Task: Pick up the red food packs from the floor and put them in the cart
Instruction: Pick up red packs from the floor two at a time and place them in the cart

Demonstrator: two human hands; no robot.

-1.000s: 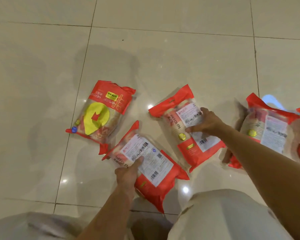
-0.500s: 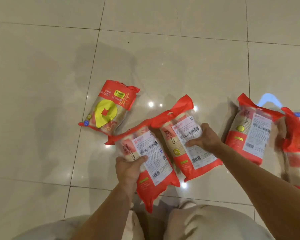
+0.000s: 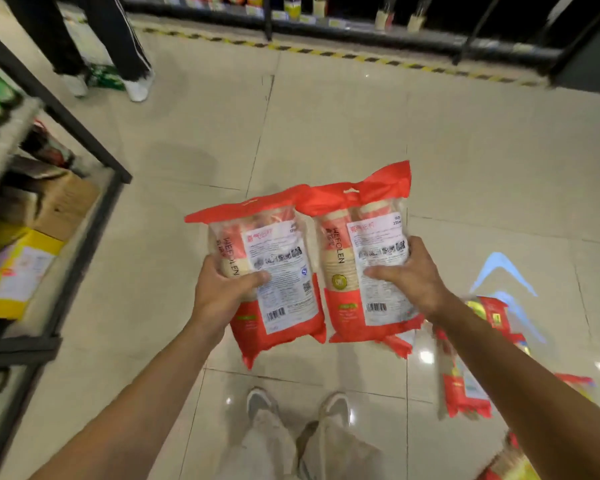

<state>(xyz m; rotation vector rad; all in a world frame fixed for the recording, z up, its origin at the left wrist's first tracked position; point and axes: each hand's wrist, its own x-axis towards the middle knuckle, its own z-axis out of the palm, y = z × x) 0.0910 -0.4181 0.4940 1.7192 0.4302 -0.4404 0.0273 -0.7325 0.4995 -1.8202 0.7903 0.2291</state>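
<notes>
I hold two red food packs side by side in the air, white label sides up. My left hand point(image 3: 222, 292) grips the left pack point(image 3: 278, 271) by its left edge. My right hand point(image 3: 409, 275) grips the right pack point(image 3: 361, 251) by its right edge. More red packs point(image 3: 465, 386) lie on the tiled floor at the lower right, partly behind my right forearm. Another one point(image 3: 510, 469) shows at the bottom right corner. No cart is in view.
A black-framed shelf point(image 3: 66, 216) with boxes stands at the left. Another person's legs point(image 3: 118, 46) and white shoes are at the top left. Shelving with a yellow-black floor stripe point(image 3: 361, 58) runs along the far side. My own feet point(image 3: 295, 407) are below the packs.
I have risen from a crouch, lifting both packs off the floor. The view has widened to show shelves and another person. The yellow-marked pack on the left is out of sight.
</notes>
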